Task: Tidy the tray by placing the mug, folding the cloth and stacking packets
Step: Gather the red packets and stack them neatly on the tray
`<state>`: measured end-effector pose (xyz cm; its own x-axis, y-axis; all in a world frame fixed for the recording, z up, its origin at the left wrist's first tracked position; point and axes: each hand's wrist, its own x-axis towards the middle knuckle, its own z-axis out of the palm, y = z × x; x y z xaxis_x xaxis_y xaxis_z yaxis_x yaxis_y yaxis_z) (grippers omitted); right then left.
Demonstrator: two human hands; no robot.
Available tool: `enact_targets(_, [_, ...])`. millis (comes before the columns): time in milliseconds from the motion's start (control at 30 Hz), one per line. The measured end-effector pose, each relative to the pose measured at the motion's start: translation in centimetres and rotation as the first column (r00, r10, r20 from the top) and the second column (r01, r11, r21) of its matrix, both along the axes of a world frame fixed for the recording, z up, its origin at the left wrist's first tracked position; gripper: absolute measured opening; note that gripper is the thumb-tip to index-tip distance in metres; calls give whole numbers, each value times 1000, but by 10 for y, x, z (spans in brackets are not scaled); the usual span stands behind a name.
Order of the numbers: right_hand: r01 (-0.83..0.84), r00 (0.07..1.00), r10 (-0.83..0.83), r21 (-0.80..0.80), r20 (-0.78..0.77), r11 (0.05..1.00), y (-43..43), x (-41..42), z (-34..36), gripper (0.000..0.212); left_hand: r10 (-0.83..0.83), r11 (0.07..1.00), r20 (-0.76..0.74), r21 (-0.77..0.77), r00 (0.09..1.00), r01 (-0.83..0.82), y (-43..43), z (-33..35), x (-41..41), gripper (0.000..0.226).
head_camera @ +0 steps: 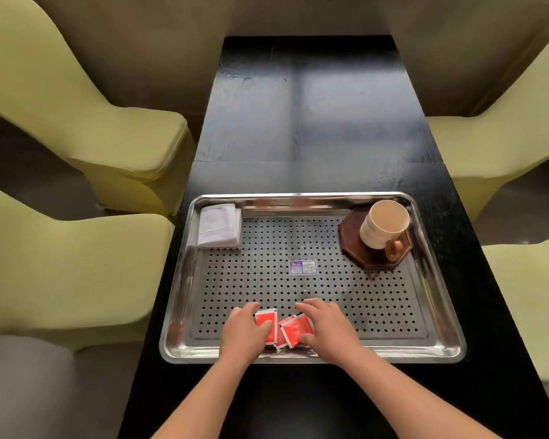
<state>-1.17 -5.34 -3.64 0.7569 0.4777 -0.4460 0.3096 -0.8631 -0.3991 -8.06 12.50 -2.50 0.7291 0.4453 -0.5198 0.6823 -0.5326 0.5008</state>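
Several red, white-edged packets [293,331], overlapping

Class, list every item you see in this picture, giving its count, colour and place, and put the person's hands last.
table: one, black, centre
chairs: four, yellow-green, two each side of table
tray: one, perforated steel, table's near end
cloth: one, white, folded, tray's far-left corner
coaster: one, dark brown, tray's far-right corner
mug: one, cream, brown handle, on coaster
sticker: one, blue-white, tray's middle
packets: at least two, red, tray's near edge
left hand: holds one packet
right hand: holds another packet
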Motion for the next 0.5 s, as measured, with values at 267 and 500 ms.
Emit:
enact_targets(267, [-211,971,221,-103,95,972,8,2,-10,40,-128,985,-34,113,991,132,-17,-13,9,60])
enact_targets(500, [-28,994,41,-126,103,992,9,3,-12,37,-187,975,7,123,982,184,-9,-21,0,57])
